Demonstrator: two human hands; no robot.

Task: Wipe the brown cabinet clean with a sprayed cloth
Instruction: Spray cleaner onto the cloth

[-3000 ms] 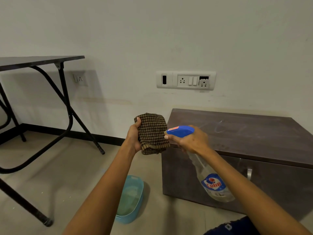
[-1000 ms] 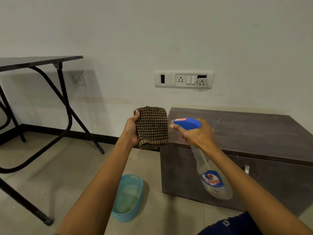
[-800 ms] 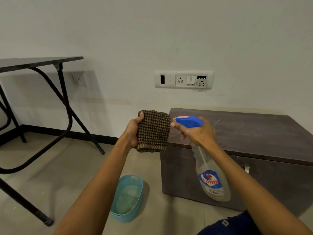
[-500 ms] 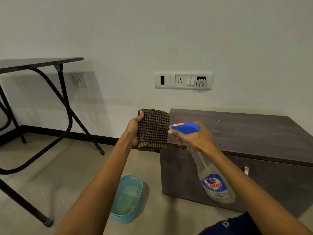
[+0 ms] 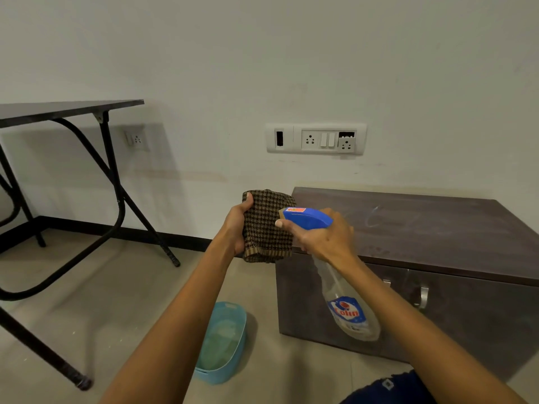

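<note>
My left hand (image 5: 234,225) grips a folded brown checked cloth (image 5: 267,228), held upright in front of me. My right hand (image 5: 325,236) is closed around a clear spray bottle (image 5: 348,307) with a blue trigger head (image 5: 307,218); its nozzle points at the cloth from very close. The brown cabinet (image 5: 423,228) stands low on the floor against the wall, just right of and behind both hands. Its dusty top shows smear marks, and two metal handles sit on its front.
A light blue plastic tub (image 5: 223,342) lies on the floor below my left arm. A dark folding table (image 5: 67,110) with black metal legs stands at the left. A white switch and socket panel (image 5: 316,139) is on the wall above the cabinet.
The bottle's blue head has shifted left, closer to the cloth, and risen slightly. The cloth stays upright in my left hand at about the same place.
</note>
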